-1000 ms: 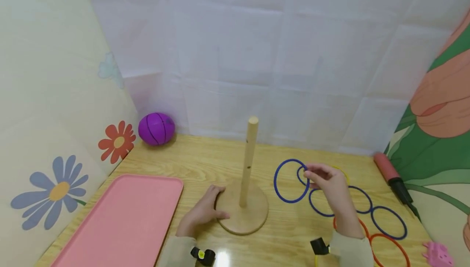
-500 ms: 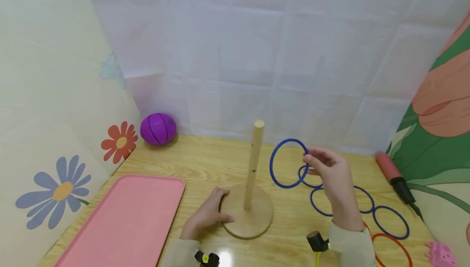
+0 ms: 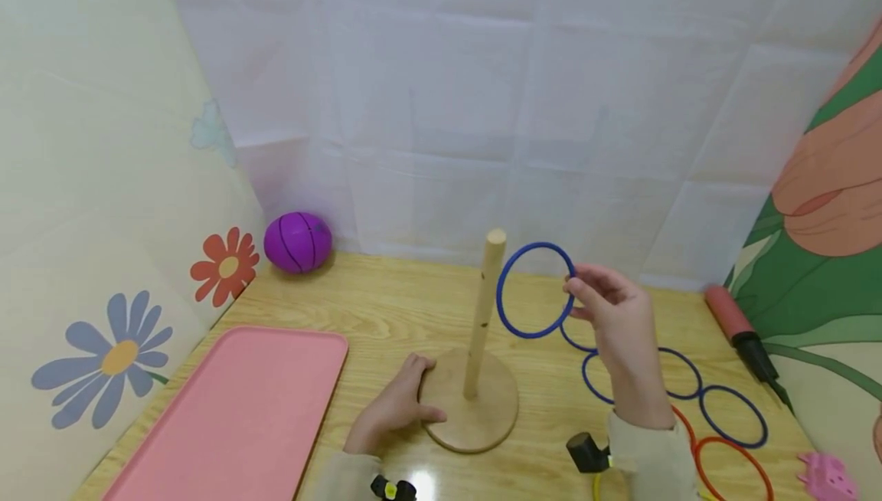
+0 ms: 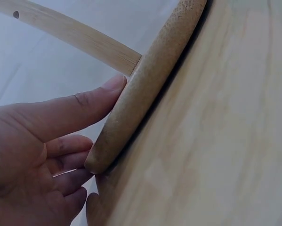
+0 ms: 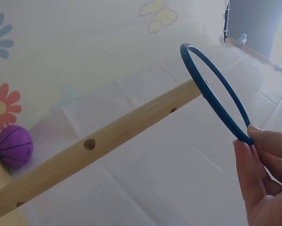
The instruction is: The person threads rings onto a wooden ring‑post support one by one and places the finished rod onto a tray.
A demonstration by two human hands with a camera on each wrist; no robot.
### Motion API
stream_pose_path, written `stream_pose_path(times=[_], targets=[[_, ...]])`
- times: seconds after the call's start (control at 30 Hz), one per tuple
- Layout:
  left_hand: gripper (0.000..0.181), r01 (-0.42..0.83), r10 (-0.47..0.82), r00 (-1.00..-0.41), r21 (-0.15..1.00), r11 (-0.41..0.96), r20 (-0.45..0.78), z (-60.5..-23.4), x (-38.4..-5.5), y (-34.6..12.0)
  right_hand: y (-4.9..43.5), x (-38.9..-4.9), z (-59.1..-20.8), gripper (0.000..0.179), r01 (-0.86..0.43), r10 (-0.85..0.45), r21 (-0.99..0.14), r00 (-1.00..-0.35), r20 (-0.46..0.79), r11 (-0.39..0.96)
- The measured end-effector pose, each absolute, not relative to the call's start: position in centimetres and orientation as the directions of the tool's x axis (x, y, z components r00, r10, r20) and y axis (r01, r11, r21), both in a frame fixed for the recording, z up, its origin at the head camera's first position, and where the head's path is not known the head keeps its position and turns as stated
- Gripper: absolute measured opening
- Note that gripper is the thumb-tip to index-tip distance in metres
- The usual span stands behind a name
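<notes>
A wooden stand with a round base (image 3: 499,417) and an upright pole (image 3: 485,309) stands on the table. My left hand (image 3: 396,407) holds the base by its left edge; in the left wrist view the thumb (image 4: 91,106) lies on the upper side, with the other fingers curled at the rim. My right hand (image 3: 616,317) pinches a blue ring (image 3: 501,294) between thumb and fingertips. This ring is raised on edge, just right of the pole's upper part. In the right wrist view the ring (image 5: 216,106) appears near the pole's top end.
Several blue rings (image 3: 732,417) and red rings (image 3: 733,443) lie at the right, partly behind my right arm. A pink tray (image 3: 234,409) lies left, a purple ball (image 3: 298,243) back left. A pink-and-black pump (image 3: 740,340) and pink toy (image 3: 827,476) lie far right.
My right hand has lifted the blue ring and brought it left, closer to the pole. The stand has shifted slightly right in view, with my left hand still on its base.
</notes>
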State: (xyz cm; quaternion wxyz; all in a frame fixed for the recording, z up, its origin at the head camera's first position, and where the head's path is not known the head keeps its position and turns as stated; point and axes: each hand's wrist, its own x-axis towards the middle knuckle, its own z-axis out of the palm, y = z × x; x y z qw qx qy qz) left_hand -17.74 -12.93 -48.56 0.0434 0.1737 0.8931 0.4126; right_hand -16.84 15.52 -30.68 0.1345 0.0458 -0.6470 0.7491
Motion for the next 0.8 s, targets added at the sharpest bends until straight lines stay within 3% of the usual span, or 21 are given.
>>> stream_pose_path(times=[0.23,0.63,0.8], targets=[[0.078,0.279,0.372,-0.927,0.762,0.585,0.054,-48.1,-17.5,-12.4,14.2,-17.0,-29.7,0.019,-0.258,0.185,-0.94,-0.958,0.219,-0.222],[0.08,0.292,0.399,-0.916,0.759,0.582,0.047,-48.4,-17.5,-11.8,12.9,-17.8,-29.9,0.012,-0.234,0.204,-0.95,-0.96,0.192,-0.207],[0.079,0.301,0.413,-0.909,0.774,0.557,0.057,-48.6,-18.0,-12.6,13.0,-17.9,-30.9,0.019,-0.211,0.175,-0.96,-0.968,0.179,-0.185]])
